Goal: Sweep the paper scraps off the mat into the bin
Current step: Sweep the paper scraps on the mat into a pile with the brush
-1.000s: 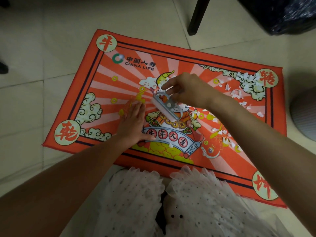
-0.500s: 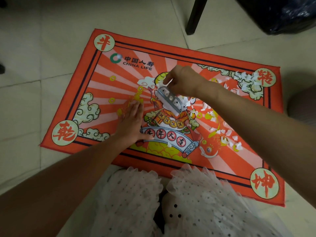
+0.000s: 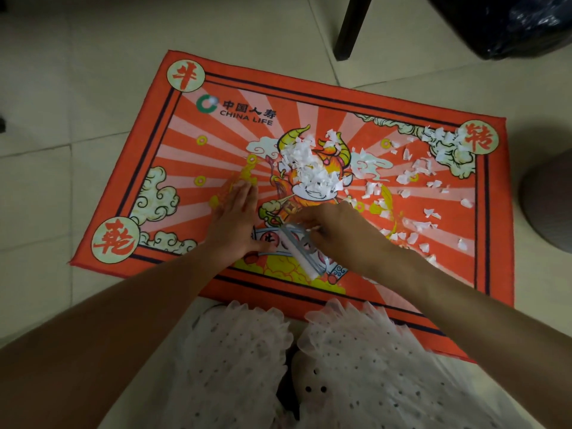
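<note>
Left grip (image 3: 233,222) flat, fingers straight, pressing the mat (image 3: 185,144). Right grip (image 3: 335,232) clenched around a small brush (image 3: 301,252). Paper scraps (image 3: 309,168) heaped mid-mat just beyond both, others scattered rightward.

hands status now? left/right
Left hand: open, flat on the red printed mat.
Right hand: gripping the small grey-and-white brush-like tool.

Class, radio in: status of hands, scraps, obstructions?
Left hand flat on mat. Right hand grips small scraper. Paper scraps piled mid-mat, none binned. Nothing blocking.
</note>
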